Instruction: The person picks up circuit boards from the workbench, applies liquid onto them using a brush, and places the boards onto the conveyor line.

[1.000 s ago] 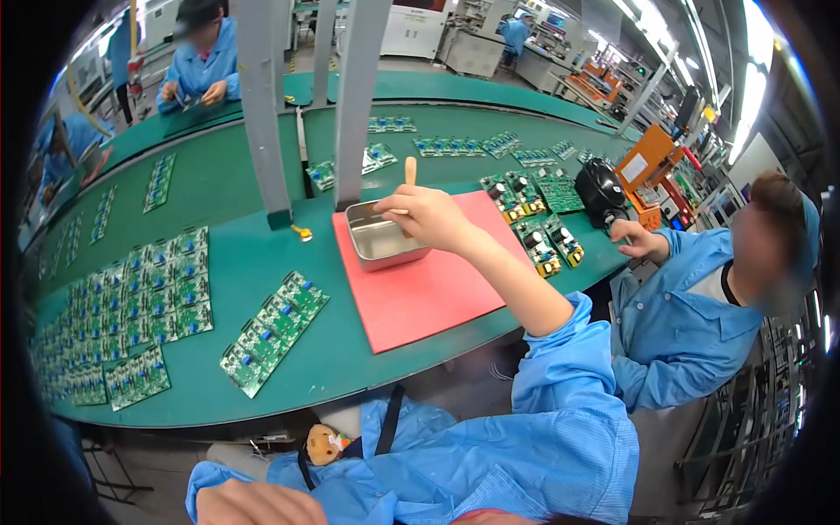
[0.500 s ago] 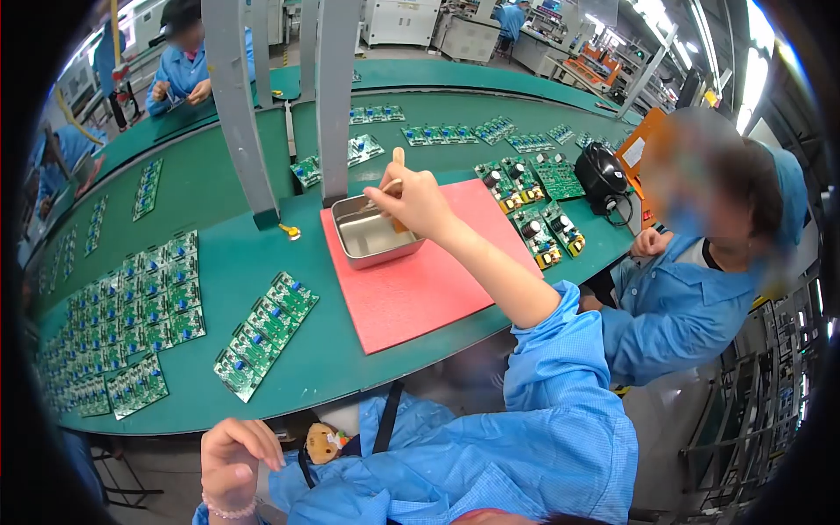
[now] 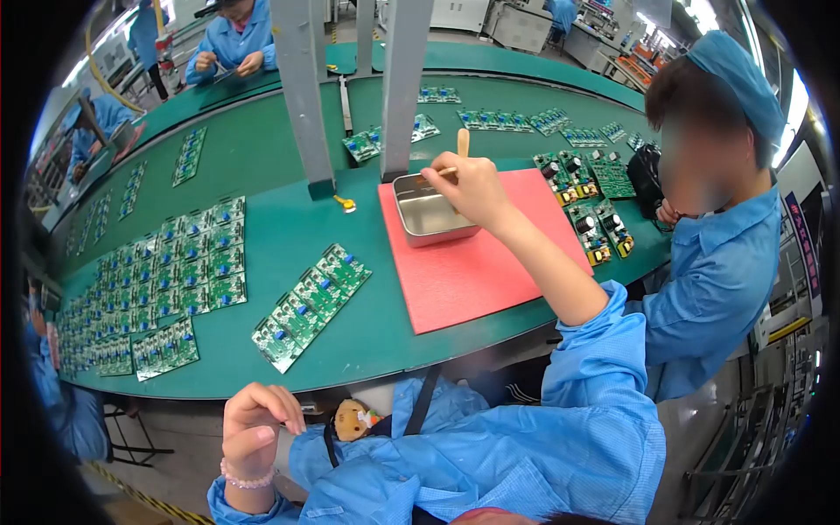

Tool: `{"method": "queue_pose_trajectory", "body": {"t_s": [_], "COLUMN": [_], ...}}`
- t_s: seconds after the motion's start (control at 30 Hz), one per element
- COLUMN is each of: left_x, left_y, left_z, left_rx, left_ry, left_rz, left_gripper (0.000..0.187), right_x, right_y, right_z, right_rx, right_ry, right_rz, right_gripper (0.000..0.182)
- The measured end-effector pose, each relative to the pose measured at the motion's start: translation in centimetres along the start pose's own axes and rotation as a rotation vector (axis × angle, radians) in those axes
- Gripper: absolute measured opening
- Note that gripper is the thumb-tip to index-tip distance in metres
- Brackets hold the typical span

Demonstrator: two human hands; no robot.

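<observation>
My right hand (image 3: 472,191) is closed on a wooden-handled brush (image 3: 463,143) over the right side of a metal tray (image 3: 437,234). The tool's lower end is partly hidden by the hand and the tray. Under the tray lies a pink mat (image 3: 490,280). My left hand (image 3: 256,424), with a beaded bracelet at the wrist, is raised off the table's front edge, fingers loosely curled and apart, holding nothing. Nearest to it on the table is a strip of green circuit boards (image 3: 312,306).
Many circuit boards (image 3: 175,271) cover the left of the green table. Boards with large components (image 3: 584,223) lie right of the mat. Grey posts (image 3: 302,96) rise behind the tray. A co-worker (image 3: 717,262) is at the right, another (image 3: 234,44) across the table.
The view has shifted, so the table and tray appear further right and slightly higher. My right hand stays at the tray with the brush. The co-worker at the right has turned their head.
</observation>
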State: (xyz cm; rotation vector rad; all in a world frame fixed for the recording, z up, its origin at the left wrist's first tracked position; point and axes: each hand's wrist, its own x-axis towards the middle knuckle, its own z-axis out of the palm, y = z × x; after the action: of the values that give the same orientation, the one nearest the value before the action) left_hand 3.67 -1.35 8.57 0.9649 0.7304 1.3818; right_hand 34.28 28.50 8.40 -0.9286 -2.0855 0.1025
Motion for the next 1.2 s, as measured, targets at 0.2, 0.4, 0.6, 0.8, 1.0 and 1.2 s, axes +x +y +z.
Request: {"method": "queue_pose_trajectory", "body": {"t_s": [0.2,0.4,0.6,0.8,1.0,1.2], "left_x": [-0.2,-0.7,-0.5,0.1,0.6,0.9], "left_y": [0.0,0.0,-0.4,-0.8,-0.9,-0.7], "left_z": [-0.5,-0.8,-1.5,-2.0,-2.4,-2.1], "left_rx": [0.021,0.083,0.112,0.158,0.157,0.151], "left_ry": [0.0,0.059,0.084,0.103,0.084,0.076], "left_rz": [0.0,0.046,0.061,0.036,0.026,0.019], "left_gripper": [0.022,0.022,0.022,0.024,0.023,0.023], "right_x": [0.1,-0.4,-1.5,-3.3,-5.4,-8.2], "right_y": [0.2,0.5,-0.9,1.6,6.9,16.1], "right_z": [0.4,0.5,-1.2,-2.8,-5.2,-10.8], "right_rx": [-0.012,-0.03,0.292,1.028,1.131,1.513], "right_ry": [0.039,0.077,-0.003,0.123,0.5,0.635], "right_rz": [-0.038,-0.041,0.237,0.695,0.898,0.973], "right_gripper": [0.018,0.018,0.023,0.035,0.039,0.012]}}
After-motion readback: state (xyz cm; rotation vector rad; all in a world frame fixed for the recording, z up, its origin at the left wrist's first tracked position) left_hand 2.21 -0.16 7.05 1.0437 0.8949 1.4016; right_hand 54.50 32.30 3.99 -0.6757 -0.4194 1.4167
